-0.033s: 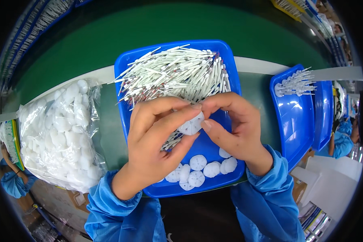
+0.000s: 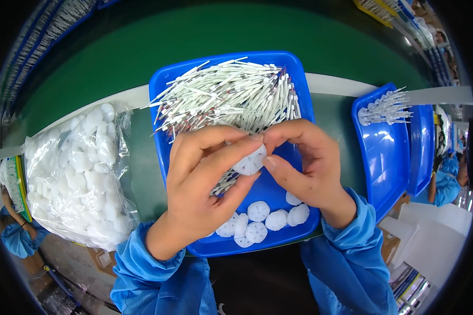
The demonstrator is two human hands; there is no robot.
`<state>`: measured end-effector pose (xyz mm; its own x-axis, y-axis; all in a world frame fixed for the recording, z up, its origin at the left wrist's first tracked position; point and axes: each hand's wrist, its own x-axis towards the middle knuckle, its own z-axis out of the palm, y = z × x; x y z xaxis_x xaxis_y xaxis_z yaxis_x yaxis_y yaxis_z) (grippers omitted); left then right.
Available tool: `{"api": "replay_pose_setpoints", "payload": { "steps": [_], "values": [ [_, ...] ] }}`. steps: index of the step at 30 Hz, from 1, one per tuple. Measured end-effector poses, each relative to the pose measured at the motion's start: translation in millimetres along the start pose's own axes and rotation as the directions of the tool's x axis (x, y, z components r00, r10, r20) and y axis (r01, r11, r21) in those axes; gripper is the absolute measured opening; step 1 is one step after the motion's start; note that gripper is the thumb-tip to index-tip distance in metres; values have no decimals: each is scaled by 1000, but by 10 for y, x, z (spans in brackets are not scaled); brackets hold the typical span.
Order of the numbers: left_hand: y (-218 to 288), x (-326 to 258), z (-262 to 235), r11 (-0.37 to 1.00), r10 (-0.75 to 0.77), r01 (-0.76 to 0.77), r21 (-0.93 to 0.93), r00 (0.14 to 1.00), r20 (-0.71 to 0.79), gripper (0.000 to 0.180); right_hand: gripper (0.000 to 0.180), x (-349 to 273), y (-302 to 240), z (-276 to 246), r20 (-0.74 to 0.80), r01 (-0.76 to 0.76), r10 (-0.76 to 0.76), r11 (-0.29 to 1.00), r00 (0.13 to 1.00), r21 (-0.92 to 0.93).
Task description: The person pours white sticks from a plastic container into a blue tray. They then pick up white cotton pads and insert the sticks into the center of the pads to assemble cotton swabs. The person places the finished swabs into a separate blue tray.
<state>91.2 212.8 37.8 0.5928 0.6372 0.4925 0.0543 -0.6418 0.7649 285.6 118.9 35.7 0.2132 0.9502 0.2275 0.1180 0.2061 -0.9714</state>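
Over a blue tray (image 2: 281, 185), my left hand (image 2: 202, 184) and my right hand (image 2: 307, 163) meet. Together their fingertips pinch one small white round ribbed disc (image 2: 250, 161). Under my left hand, a few thin white sticks (image 2: 223, 184) poke out; whether the hand grips them I cannot tell. A big pile of the same white sticks (image 2: 231, 97) fills the far half of the tray. Several loose white discs (image 2: 257, 220) lie along the tray's near edge.
A clear plastic bag of white discs (image 2: 84, 178) lies to the left. To the right stand stacked blue trays (image 2: 381, 157), the top one with a cluster of sticks fitted into discs (image 2: 386, 107). A green belt (image 2: 220, 31) runs behind. Another person's blue sleeve (image 2: 446, 186) shows at far right.
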Motion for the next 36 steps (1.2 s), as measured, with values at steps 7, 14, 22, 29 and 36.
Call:
{"api": "replay_pose_setpoints", "payload": {
  "steps": [7,14,22,29,36],
  "values": [
    [31,-10,-20,982,80,-92,163,994,76,56,34,-34,44,37,-1,-50,50,998,999,33],
    [42,-27,-6,973,112,-121,195,992,56,54,33,-35,30,13,88,-71,59,989,994,132],
    [40,5,-24,983,99,-107,152,993,56,53,34,-41,48,4,120,-116,89,963,989,245],
    [44,15,-23,998,63,-65,18,990,126,55,7,-51,-11,-59,10,-193,194,967,981,168],
    [-164,16,-123,950,-88,72,-304,995,-41,35,17,-103,-146,3,336,386,-209,653,919,-651]
  ]
}}
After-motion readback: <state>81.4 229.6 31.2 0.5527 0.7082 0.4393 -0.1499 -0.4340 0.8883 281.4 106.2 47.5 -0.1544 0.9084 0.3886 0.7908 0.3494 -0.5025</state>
